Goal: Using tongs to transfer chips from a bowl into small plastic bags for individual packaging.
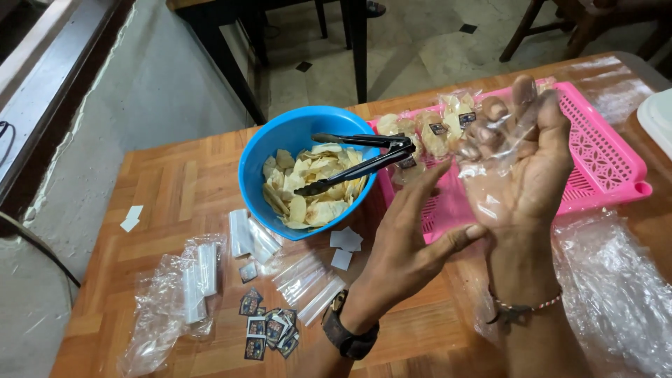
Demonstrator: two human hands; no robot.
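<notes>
Two hands meet above the desk (175, 182): the right hand (521, 157) is raised, palm up, with a thin clear plastic bag (490, 150) pulled over its fingers, and the left hand (409, 234), fingers loosely spread, touches the bag's lower edge with its thumb. Nearer, small dark square labels (269, 325) lie scattered beside clear bag stacks (196, 280) and white paper squares (344, 245). Farther off, a blue bowl (280, 143) holds pale chips (311, 185) under black tongs (364, 157). Beyond, filled bags (427, 133) with dark labels lie in a pink tray (602, 161).
</notes>
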